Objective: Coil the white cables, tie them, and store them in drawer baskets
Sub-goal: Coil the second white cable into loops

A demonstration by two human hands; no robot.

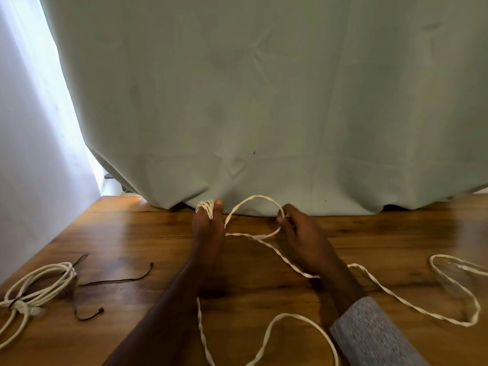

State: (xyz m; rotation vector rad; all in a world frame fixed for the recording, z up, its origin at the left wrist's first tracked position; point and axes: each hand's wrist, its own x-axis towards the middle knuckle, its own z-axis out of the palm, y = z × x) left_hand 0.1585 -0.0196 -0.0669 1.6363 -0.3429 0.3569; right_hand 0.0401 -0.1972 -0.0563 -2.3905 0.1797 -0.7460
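A white twisted cable trails in loose loops over the wooden table. My left hand is stretched forward, with several turns of the cable wound round its fingers near the curtain's hem. My right hand pinches the cable at the right side of an upright loop that arcs between the two hands. The rest of the cable runs under my right wrist and out to the right and front edges.
A coiled, tied white cable lies at the front left. Thin dark ties lie beside it. A pale green curtain hangs along the table's far edge. The table's left edge runs diagonally at the left.
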